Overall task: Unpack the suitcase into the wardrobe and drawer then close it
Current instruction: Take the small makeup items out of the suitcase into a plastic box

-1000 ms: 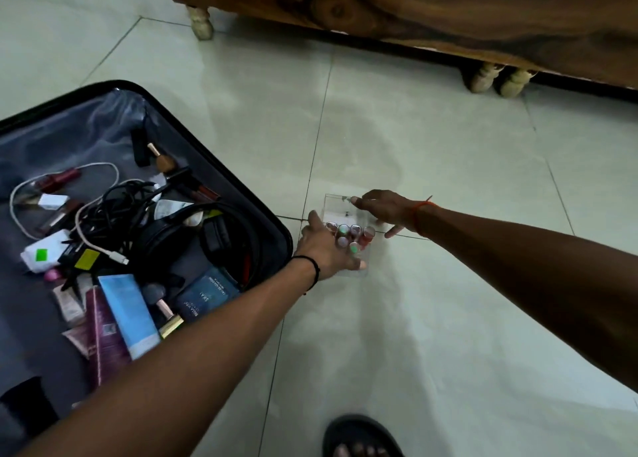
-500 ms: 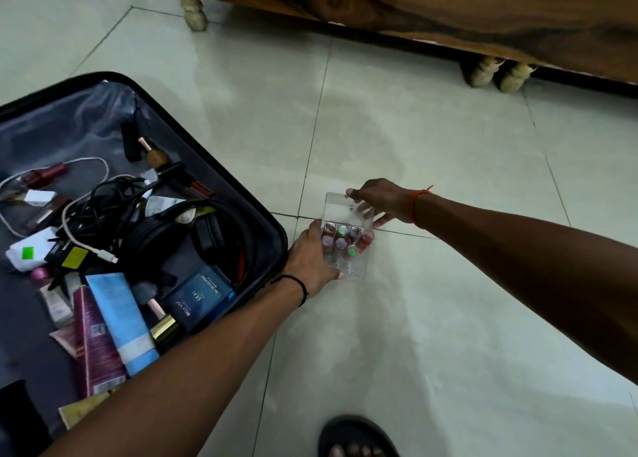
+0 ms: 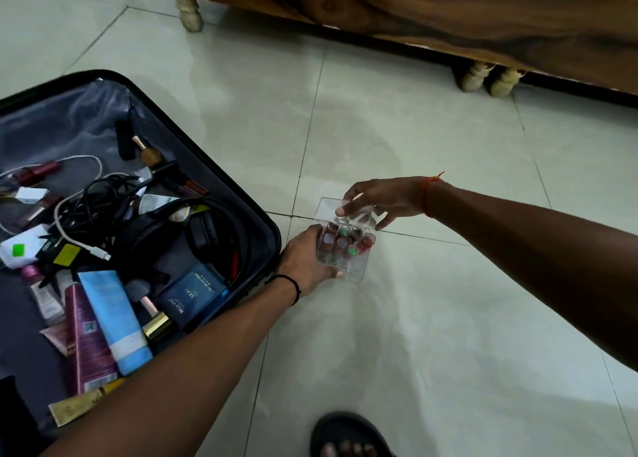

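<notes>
A clear plastic organiser box (image 3: 359, 266) with several small lipsticks standing in it is just right of the open suitcase (image 3: 266, 221). My left hand (image 3: 303, 259) grips the box's near left side. My right hand (image 3: 379, 199) holds its far top edge with curled fingers. The suitcase lies open on the floor, full of cosmetics: a blue tube (image 3: 114, 322), a maroon tube (image 3: 86, 339), a dark blue perfume box (image 3: 193, 294), black headphones (image 3: 172, 228) and tangled cables (image 3: 86, 201).
A wooden piece of furniture (image 3: 414, 14) on pale turned feet (image 3: 189, 14) runs along the far side. Pale floor tiles (image 3: 448, 318) spread to the right of the suitcase. A foot in a black sandal (image 3: 348, 436) shows at the bottom edge.
Both hands have closed on the clear box, the left shifting from its top to its side; the box looks slightly raised and tilted. The view moved a little closer.
</notes>
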